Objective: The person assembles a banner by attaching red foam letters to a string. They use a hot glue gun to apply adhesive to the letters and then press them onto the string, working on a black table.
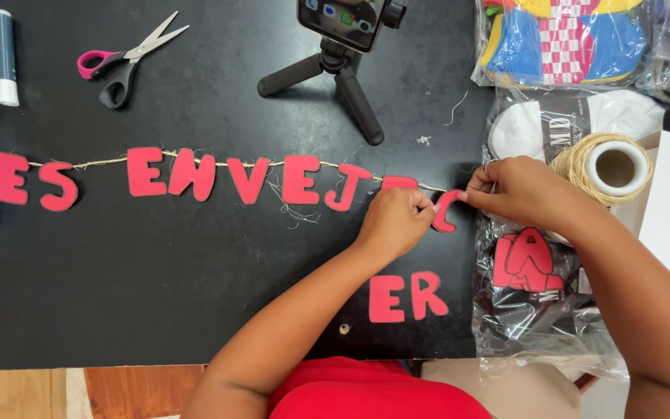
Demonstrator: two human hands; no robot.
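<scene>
From the head camera, I see a twine (pixel 102 162) garland on the black table (pixel 157 295), most red foam letters (pixel 195 177) already fixed; two loose letters (pixel 407 296) wait below. My left hand (pixel 394 221) and right hand (pixel 517 188) both pinch closed on the red curved letter (pixel 447 213), between them at the string's right end.
</scene>
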